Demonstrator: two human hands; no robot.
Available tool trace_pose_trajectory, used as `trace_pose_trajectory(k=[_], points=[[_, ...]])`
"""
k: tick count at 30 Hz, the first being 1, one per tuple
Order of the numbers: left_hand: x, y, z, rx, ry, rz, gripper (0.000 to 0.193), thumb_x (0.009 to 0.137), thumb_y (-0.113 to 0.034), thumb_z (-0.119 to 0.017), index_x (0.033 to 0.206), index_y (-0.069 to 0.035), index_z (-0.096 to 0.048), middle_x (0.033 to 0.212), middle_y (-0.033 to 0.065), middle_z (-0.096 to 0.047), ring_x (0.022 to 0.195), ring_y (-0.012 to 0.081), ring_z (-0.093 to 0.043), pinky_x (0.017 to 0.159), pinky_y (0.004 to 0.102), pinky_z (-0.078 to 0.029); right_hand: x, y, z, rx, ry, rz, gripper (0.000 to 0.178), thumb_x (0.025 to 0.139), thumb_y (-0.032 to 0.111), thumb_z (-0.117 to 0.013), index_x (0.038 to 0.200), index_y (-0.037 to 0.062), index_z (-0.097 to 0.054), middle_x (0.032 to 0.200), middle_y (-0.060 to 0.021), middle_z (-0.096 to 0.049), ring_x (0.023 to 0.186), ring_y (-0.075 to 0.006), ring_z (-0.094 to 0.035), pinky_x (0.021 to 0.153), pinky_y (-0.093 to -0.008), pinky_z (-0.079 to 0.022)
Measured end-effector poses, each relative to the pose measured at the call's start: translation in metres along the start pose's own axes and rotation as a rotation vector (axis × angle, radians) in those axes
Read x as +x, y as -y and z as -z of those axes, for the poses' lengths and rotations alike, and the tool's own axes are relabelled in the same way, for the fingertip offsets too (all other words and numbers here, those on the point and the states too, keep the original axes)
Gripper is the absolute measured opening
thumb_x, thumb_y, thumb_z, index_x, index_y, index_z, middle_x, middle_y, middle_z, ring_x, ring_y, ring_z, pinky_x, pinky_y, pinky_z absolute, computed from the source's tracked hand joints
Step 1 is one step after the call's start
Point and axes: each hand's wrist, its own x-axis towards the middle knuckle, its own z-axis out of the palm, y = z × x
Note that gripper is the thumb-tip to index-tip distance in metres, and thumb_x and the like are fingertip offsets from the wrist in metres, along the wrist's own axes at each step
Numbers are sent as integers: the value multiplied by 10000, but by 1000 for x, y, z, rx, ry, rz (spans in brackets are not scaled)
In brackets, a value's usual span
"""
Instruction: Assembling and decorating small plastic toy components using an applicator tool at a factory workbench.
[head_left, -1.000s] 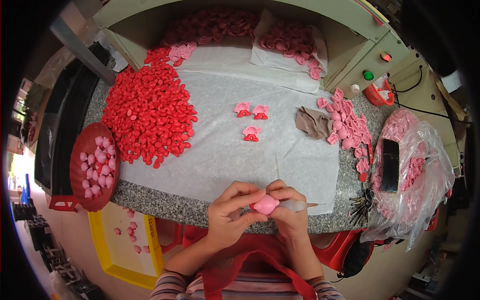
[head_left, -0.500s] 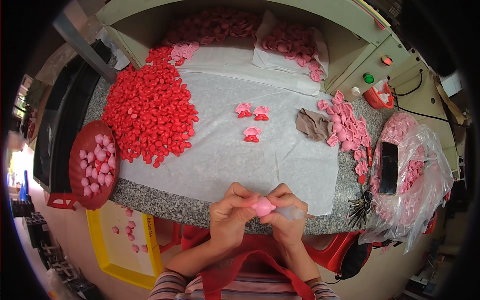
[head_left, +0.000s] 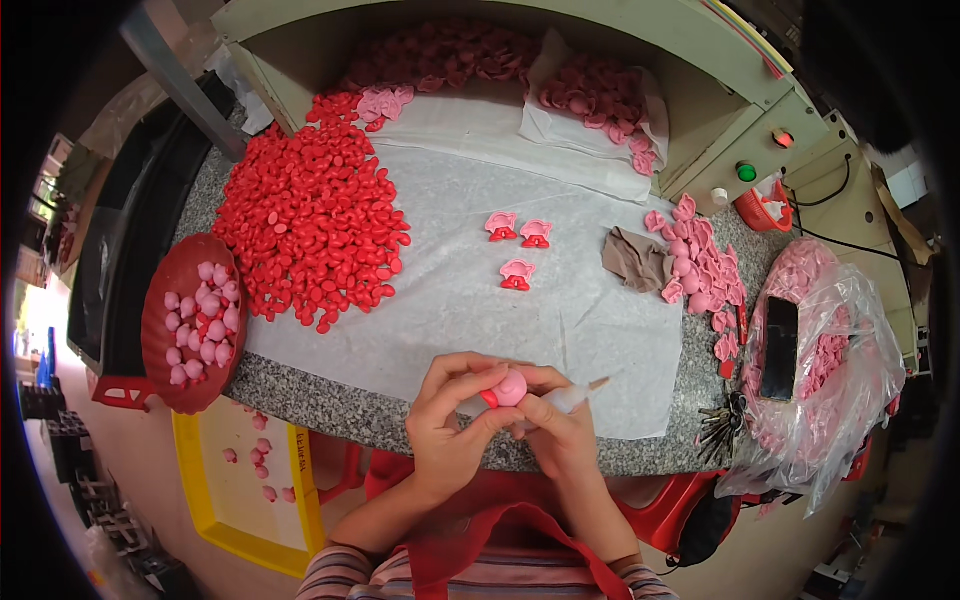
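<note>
A small round pink figure (head_left: 511,388) with a red piece (head_left: 489,398) at its lower left is pinched between both hands over the bench's near edge. The fingertips of my left hand (head_left: 446,415) press on it from the left. My right hand (head_left: 563,432) closes on it from the right and also keeps a whitish translucent squeeze bottle (head_left: 566,399) with a thin brownish tip in its grip. Farther off, three half-shell pink figures with red feet (head_left: 517,274) lie on the white sheet (head_left: 450,310).
Left of the sheet rises a heap of red pieces (head_left: 315,230), beside a red bowl (head_left: 160,350) of finished-looking pink balls. On the right lie pink shells (head_left: 700,265), a brown cloth (head_left: 637,260), keys (head_left: 722,425) and a plastic bag (head_left: 845,430) with a phone (head_left: 780,348) on it.
Both hands have shifted slightly up and left and turned the pink figure, so its red piece now shows. The bottle's tip points more upward. The whole view has shifted a little.
</note>
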Motion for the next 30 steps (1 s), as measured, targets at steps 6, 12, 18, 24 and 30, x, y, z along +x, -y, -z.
trace_pose_trajectory(k=[6, 12, 18, 24, 30], points=[[0, -10, -3, -198, -72, 199, 346, 664, 94, -659, 995, 22, -588, 1051, 132, -535, 911, 190, -557, 724, 257, -484, 2, 14, -1, -352, 100, 308, 275, 712, -26, -666, 979, -24, -600, 1077, -142, -517, 791, -142, -557, 657, -236, -465], [7, -15, 8, 176, -2, -75, 354, 640, 60, -687, 981, 18, -604, 949, 142, -590, 846, 201, -594, 691, 264, -488, 7, 13, -2, -449, 153, 360, 173, 703, -44, -670, 869, -9, -638, 996, -132, -546, 853, -173, -554, 734, -265, -459], [4, -12, 19, 255, -32, -1, 296, 638, 39, -689, 923, -5, -620, 885, 115, -605, 784, 206, -610, 656, 277, -498, 13, 6, -13, -602, 97, 330, 132, 665, -15, -702, 777, 7, -634, 886, -120, -591, 791, -170, -571, 723, -269, -446], [43, -2, 91, 630, -423, -96, 182, 675, 31, -657, 842, -6, -593, 811, 69, -589, 701, 159, -549, 651, 263, -453, 60, 24, -8, -1150, -101, 508, 364, 630, 83, -754, 968, 41, -626, 983, -80, -589, 741, -135, -577, 702, -262, -447], [49, -4, 230, 1350, -801, 178, 279, 755, -176, -659, 1005, -58, -625, 917, 54, -587, 779, 210, -560, 699, 298, -451, 94, 30, 2, -1501, -235, 627, 450, 591, 144, -776, 1003, 53, -618, 985, -92, -574, 823, -219, -589, 688, -318, -473]])
